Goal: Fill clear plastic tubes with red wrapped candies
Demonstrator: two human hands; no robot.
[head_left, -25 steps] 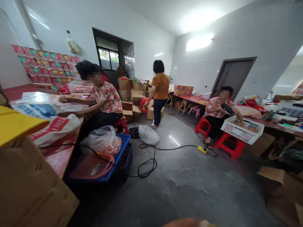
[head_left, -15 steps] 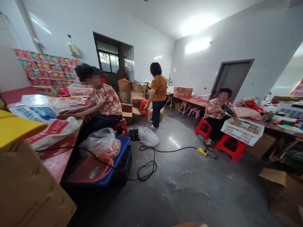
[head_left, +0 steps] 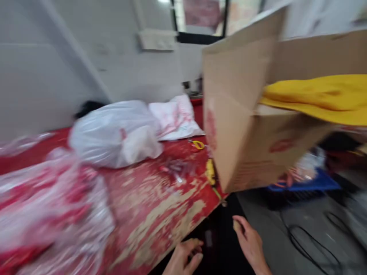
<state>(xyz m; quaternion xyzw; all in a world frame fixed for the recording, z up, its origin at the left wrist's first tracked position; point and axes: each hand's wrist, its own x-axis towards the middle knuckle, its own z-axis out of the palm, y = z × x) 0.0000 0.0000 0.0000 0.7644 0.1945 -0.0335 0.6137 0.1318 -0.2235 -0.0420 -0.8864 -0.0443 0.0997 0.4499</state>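
Note:
My left hand (head_left: 185,256) is low in the view, beside the front edge of the worn red table (head_left: 149,206). Its fingers are loosely bent, with the thumb apart and nothing visible between them. To its right, my right hand (head_left: 250,244) hangs over dark clothing and the floor, loosely open and seemingly holding nothing. Above the hands a large cardboard box (head_left: 229,152) stands at the table's corner, with a yellow cloth-like piece (head_left: 321,99) over its rim. Beside the box lie a yellow tape measure (head_left: 210,172) and yellow-handled scissors (head_left: 198,144). Neither hand touches these things.
A full white plastic bag (head_left: 111,130) and a printed white sack (head_left: 180,118) lie along the wall. At left is a clear plastic bag with pink-red contents (head_left: 57,202). A blue crate (head_left: 309,185) and a black cable (head_left: 304,236) are on the floor at right.
My view has swung left and down, from the room with several seated and standing people to the table. Both my hands have come into view; the box now stands at right.

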